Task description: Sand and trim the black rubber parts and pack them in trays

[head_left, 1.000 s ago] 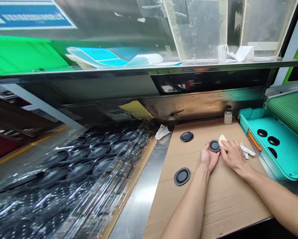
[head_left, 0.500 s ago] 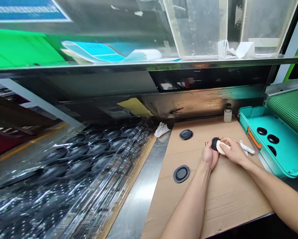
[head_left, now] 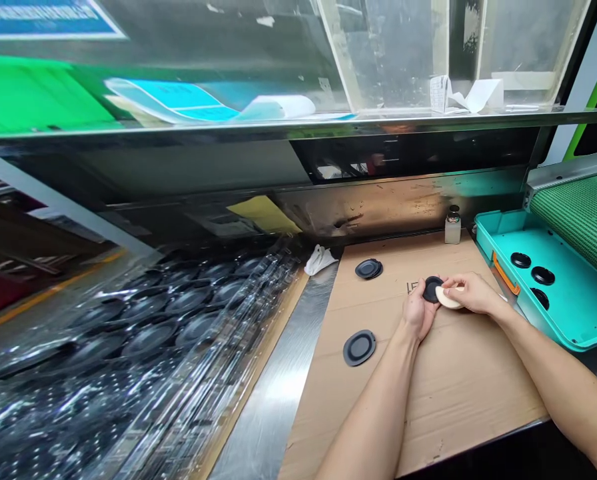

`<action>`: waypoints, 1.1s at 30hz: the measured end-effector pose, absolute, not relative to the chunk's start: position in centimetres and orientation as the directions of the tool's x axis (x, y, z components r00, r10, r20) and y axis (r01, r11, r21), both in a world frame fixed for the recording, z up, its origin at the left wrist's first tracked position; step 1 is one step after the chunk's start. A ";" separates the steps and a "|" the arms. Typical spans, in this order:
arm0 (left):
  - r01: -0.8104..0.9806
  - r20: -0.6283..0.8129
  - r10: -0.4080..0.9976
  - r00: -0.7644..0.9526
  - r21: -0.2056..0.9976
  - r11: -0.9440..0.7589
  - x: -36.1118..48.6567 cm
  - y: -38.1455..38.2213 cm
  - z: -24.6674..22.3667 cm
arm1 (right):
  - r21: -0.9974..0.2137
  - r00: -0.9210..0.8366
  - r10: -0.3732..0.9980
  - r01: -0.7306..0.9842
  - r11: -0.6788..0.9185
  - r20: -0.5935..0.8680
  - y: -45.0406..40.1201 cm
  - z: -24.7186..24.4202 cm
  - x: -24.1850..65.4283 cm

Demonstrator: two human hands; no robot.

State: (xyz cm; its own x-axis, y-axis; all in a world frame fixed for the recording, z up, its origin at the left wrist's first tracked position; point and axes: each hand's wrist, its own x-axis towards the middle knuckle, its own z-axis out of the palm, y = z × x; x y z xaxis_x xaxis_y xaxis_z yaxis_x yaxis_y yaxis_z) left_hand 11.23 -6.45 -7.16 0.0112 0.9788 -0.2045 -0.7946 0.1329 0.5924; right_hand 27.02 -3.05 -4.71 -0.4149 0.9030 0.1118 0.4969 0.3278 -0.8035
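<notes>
Evidently, in the head view, work on 1 black disc (head_left: 432, 289) is under way rather than finished. The left hand (head_left: 418, 311) grasps this disc at its edge, over the cardboard sheet (head_left: 458, 387). The right hand (head_left: 473, 293) pinches a round cream pad (head_left: 449, 299) between thumb and fingers, and the pad overlaps the disc's right side. Whether the pad presses on the surface or only lies over the rim, I cannot tell, nor how much of the disc it has covered.

What looks done is uncertain: 3 black discs, (head_left: 521, 260) (head_left: 543, 275) (head_left: 540, 298), lie apart from the rest in the teal tray (head_left: 573, 300) to the right, and they may be the completed ones. What looks left is larger. On the cardboard, a small overlapping pile of dark discs (head_left: 369, 269) sits beyond the left forearm, its count unclear, and 1 wider-rimmed grey-black disc (head_left: 359, 348) lies nearer the person. Farther left, clear plastic packaging (head_left: 193, 393) holds rows of dark round parts (head_left: 151, 337), blurred and too many to count; their link to the held disc is a guess. A small capped bottle (head_left: 453, 225) stands upright at the cardboard's far edge, untouched.
</notes>
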 end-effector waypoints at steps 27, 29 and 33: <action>-0.835 -0.306 0.952 -0.014 0.528 0.158 11.3 -6.7 -6.5 | -0.201 -0.267 0.956 0.937 0.287 0.122 -6.6 -2.9 22.6; -0.833 -0.298 0.954 -0.026 0.534 0.145 11.3 -6.7 -6.5 | -0.209 -0.204 0.970 0.951 0.228 0.131 -6.5 -3.0 22.8; -0.826 -0.292 0.956 -0.003 0.540 0.162 11.3 -6.6 -6.7 | -0.244 -0.232 0.961 0.933 0.264 0.154 -6.5 -3.3 23.1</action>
